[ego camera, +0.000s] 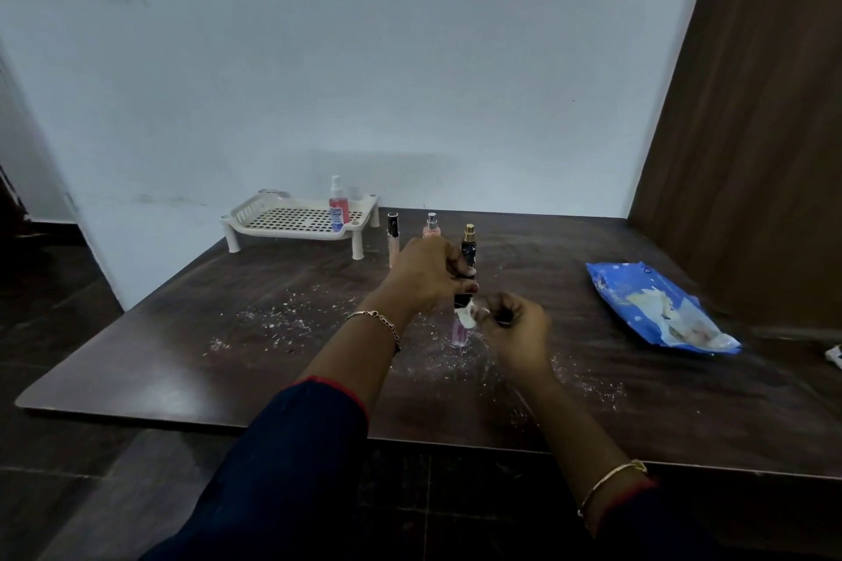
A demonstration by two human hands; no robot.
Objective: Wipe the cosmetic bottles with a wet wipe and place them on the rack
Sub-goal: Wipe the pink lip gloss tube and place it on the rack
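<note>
No legible text found. The blue-and-white label on the pink pump bottle standing in the cream plastic rack is too small to read. The same holds for the print on the crumpled blue plastic wipe packet on the surface: blurred, undecipherable.

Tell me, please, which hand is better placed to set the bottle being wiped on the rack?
Left, probably: the left hand grips the bottle, and the rack stands on its side; the right hand pinches the wipe.
</note>
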